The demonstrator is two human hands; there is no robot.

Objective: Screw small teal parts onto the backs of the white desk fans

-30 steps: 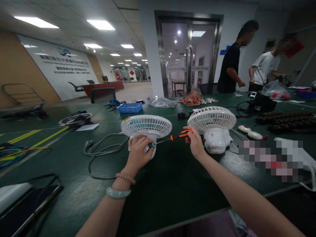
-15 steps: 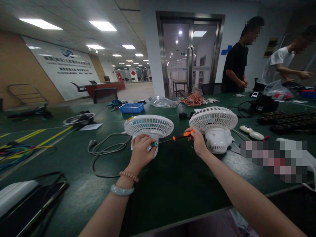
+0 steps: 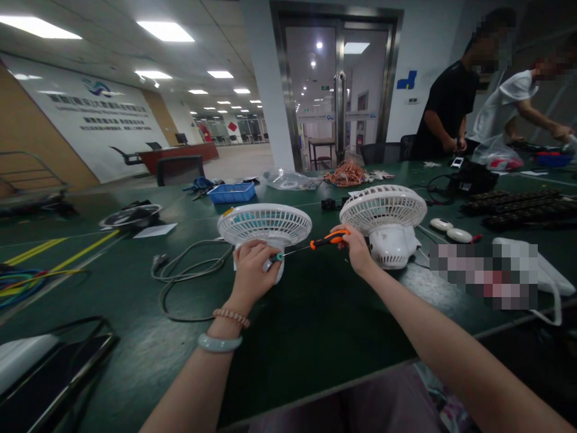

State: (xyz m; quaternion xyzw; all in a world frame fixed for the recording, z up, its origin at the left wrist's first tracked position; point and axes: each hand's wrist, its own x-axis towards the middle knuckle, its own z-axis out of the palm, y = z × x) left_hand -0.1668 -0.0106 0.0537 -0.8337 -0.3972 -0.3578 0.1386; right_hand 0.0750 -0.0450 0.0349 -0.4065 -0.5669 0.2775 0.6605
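Note:
A white fan point(image 3: 265, 224) lies grille-up on the green table point(image 3: 315, 325). My left hand point(image 3: 251, 273) is closed round its white housing under the grille. My right hand point(image 3: 355, 248) is closed on the orange and black handle of a screwdriver point(image 3: 325, 242). The thin shaft runs left from that handle, and its tip meets the housing right by my left fingers. A second white fan point(image 3: 386, 219) lies grille-up just behind my right hand.
A grey power cord point(image 3: 184, 270) loops left of the fan. A blue tray point(image 3: 233, 193), a plastic bag point(image 3: 291, 180) and copper wire scraps point(image 3: 345, 174) sit farther back. Two people point(image 3: 451, 108) stand at the far right. Dark parts point(image 3: 518, 207) lie at right.
Both hands keep their hold on the fan and the screwdriver. The view has shifted slightly, and the people at the back right have moved.

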